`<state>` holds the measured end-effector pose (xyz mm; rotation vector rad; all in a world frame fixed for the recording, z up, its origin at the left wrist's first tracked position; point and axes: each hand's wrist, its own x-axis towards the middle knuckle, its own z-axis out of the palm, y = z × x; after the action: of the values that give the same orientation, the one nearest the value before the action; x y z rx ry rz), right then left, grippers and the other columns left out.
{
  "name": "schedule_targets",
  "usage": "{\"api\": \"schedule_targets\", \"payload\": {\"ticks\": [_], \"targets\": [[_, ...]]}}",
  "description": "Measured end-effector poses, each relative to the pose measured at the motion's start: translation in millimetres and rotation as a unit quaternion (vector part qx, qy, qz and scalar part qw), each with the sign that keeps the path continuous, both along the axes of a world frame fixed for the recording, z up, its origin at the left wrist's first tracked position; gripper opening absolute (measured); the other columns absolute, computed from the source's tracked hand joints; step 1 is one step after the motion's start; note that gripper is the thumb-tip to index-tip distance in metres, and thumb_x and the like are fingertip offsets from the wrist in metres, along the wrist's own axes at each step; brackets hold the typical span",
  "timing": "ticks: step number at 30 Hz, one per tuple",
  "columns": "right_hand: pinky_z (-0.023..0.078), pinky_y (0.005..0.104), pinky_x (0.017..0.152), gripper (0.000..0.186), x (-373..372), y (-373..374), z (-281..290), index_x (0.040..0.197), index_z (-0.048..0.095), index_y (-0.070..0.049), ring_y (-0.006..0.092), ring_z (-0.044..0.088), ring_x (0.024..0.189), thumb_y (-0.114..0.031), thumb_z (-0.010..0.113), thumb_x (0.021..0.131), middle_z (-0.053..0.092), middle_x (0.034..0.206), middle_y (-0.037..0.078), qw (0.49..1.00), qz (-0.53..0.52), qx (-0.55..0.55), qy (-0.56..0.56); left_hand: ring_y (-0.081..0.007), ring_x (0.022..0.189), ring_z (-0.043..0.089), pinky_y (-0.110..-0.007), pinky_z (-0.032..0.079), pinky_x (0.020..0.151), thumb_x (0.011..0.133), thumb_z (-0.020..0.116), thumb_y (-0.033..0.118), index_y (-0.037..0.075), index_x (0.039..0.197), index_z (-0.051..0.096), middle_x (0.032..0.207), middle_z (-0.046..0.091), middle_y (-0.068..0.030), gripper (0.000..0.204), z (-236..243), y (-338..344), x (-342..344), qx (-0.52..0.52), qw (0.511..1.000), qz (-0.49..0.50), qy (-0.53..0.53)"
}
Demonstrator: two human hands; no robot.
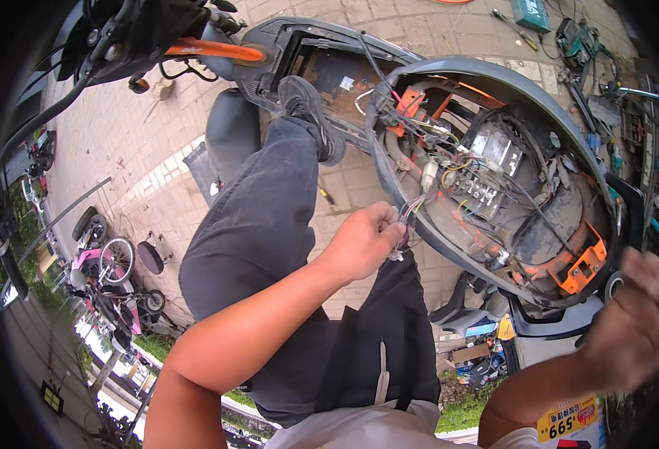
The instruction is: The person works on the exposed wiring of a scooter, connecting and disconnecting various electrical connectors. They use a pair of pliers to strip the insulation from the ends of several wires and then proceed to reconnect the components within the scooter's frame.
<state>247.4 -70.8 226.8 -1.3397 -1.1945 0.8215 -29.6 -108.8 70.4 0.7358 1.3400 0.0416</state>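
My left hand (364, 241) is closed in a pinch at the near left rim of an opened scooter body (486, 71). Between its fingertips are the ends of several thin wires (415, 203), which run back over the rim. A small pale piece (396, 256) shows under the fingers, too small to name. Inside the body lie tangled wires, a white connector (429, 173) and a silvery metal box (495, 147). My right hand (638, 322) is raised beside the body's right end, near an orange bracket (582, 262). Motion smears its fingers.
The scooter's footboard (337, 86) extends to the upper left, with my shoe (313, 116) on it. A screwdriver (326, 196) lies on the paving. Tools and a teal box (531, 13) lie at the upper right. A pink bike (93, 262) stands far left.
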Motion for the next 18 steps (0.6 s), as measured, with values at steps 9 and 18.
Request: {"api": "schedule_targets", "payload": {"ticks": [9, 18], "targets": [[0.051, 0.0383, 0.08, 0.026, -52.0, -4.1, -172.5, 0.106, 0.065, 0.004, 0.029, 0.068, 0.088, -0.016, 0.062, 0.09, 0.069, 0.094, 0.021, 0.855, 0.234, -0.456, -0.076, -0.0106, 0.074, 0.053, -0.03, 0.045, 0.071, 0.094, 0.06, 0.009, 0.0, 0.089, 0.054, 0.079, 0.058, -0.0042, 0.012, 17.6, 0.9, 8.2, 0.064, 0.997, -0.052, 0.011], [0.049, 0.048, 0.072, 0.016, -54.8, -15.1, -169.3, 0.095, 0.064, -0.005, 0.0415, 0.062, 0.083, -0.017, 0.067, 0.084, 0.065, 0.085, 0.018, 0.797, 0.37, -0.355, -0.318, -0.0201, 0.07, 0.055, -0.035, 0.047, 0.069, 0.089, 0.062, 0.012, -0.001, 0.088, 0.055, 0.075, 0.058, -0.0101, 0.015, 26.1, 2.7, 15.5, 0.069, 0.99, -0.113, 0.039]]}}
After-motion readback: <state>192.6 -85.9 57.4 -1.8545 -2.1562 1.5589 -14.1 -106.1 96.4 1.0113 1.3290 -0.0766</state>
